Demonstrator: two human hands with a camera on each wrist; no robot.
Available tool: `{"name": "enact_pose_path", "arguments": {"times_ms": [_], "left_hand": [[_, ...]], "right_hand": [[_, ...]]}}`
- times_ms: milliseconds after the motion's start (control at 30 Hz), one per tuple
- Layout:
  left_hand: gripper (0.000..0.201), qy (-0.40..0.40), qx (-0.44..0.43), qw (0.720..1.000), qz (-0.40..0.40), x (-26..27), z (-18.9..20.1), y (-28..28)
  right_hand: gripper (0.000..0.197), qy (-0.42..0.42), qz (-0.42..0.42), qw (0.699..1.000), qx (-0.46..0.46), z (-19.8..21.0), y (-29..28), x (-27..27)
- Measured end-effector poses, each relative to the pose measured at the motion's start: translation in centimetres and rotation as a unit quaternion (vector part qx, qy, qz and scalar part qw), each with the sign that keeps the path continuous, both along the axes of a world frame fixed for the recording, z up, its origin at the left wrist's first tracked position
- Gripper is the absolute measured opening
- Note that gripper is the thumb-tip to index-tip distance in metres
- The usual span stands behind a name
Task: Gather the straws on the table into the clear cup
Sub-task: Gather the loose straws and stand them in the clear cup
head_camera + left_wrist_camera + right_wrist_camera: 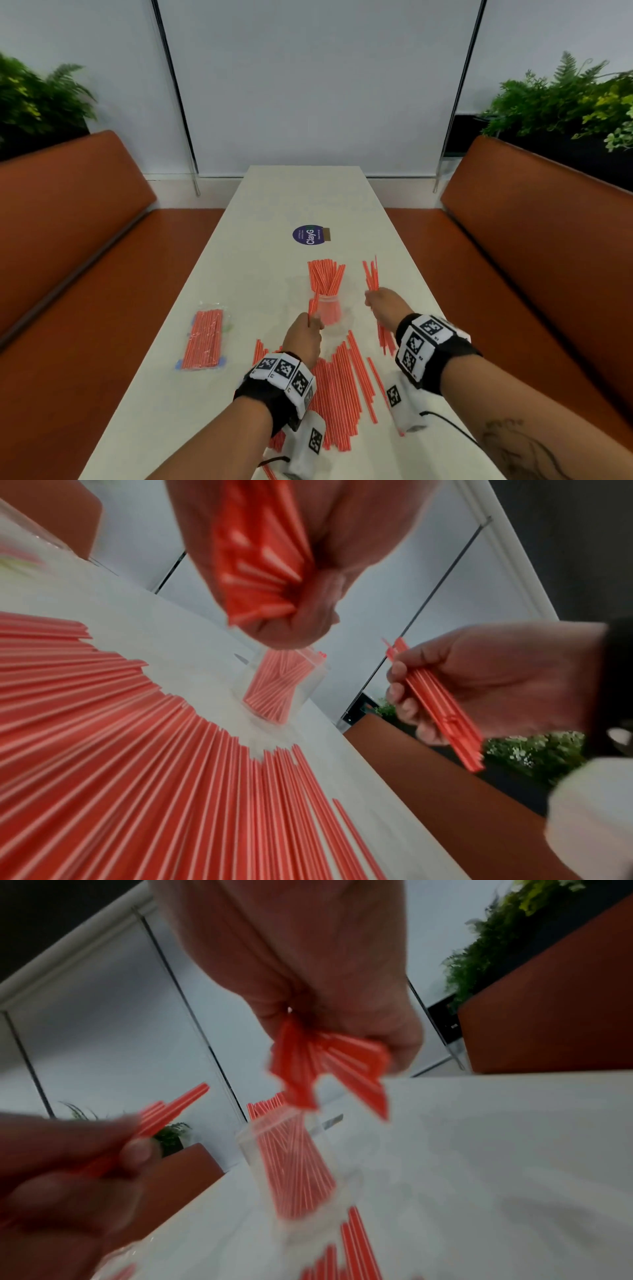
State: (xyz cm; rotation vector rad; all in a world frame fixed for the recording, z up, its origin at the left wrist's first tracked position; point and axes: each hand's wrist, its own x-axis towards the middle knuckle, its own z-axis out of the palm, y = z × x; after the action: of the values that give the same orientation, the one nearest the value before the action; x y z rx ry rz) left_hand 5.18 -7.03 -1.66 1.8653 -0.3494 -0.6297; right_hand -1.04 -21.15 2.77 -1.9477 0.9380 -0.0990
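Orange-and-white striped paper straws [337, 383] lie fanned across the near end of our long white worktop [274, 205], more standing in the clear plastic cup [329, 310] just beyond. Our left hand [303, 337] grips a few straws beside the cup; our right hand [385, 303] clutches a raised bundle. A sealed packet of straws [204, 337] lies far left.
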Motion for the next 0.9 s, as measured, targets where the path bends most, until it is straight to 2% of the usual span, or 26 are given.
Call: {"name": "enact_pose_path", "arguments": {"times_ms": [67,133,267,333,400,500,567,667,733,833,900], "left_hand": [[0.032,0.035,-0.032,0.999,0.016,0.5,0.4,0.3],[0.032,0.052,-0.054,0.997,0.024,1.1,0.8,0.6],[0.031,0.073,-0.076,0.993,0.043,2.0,0.8,0.8],[0.03,0.074,-0.082,0.992,0.055,2.3,0.6,1.0],[0.029,0.062,-0.086,0.992,0.062,2.7,0.3,1.1],[0.029,0.06,-0.088,0.993,0.058,2.6,0.2,1.2],[0.027,0.063,-0.091,0.992,0.058,2.8,0.0,1.1],[0.03,0.042,-0.093,0.993,0.062,3.1,-0.2,0.9],[0.031,0.028,-0.097,0.993,0.06,3.2,0.0,0.5],[0.03,0.019,-0.105,0.993,0.049,3.8,1.3,-0.6],[0.03,-0.008,-0.122,0.991,0.054,4.4,2.7,-1.5]], "right_hand": [[0.039,-0.011,0.004,0.998,-0.065,1.5,-0.6,2.1],[0.04,-0.055,0.027,0.995,-0.08,2.9,-0.9,4.0],[0.018,-0.191,0.023,0.972,-0.138,3.7,-0.8,7.4],[0.015,-0.207,0.02,0.967,-0.149,2.8,-0.3,8.5],[0.018,-0.183,0.031,0.972,-0.144,1.5,0.1,9.4],[0.024,-0.095,0.064,0.98,-0.163,-0.1,0.4,9.7],[0.02,-0.038,0.071,0.982,-0.172,-0.4,0.5,9.8],[0.013,-0.012,0.063,0.984,-0.169,0.1,0.4,9.4],[0.025,-0.009,0.034,0.984,-0.174,0.4,0.1,8.7],[0.017,0.021,0.04,0.971,-0.234,0.3,-0.5,7.4],[0.025,0.054,0.075,0.959,-0.267,-0.4,-0.7,6.3]]}}
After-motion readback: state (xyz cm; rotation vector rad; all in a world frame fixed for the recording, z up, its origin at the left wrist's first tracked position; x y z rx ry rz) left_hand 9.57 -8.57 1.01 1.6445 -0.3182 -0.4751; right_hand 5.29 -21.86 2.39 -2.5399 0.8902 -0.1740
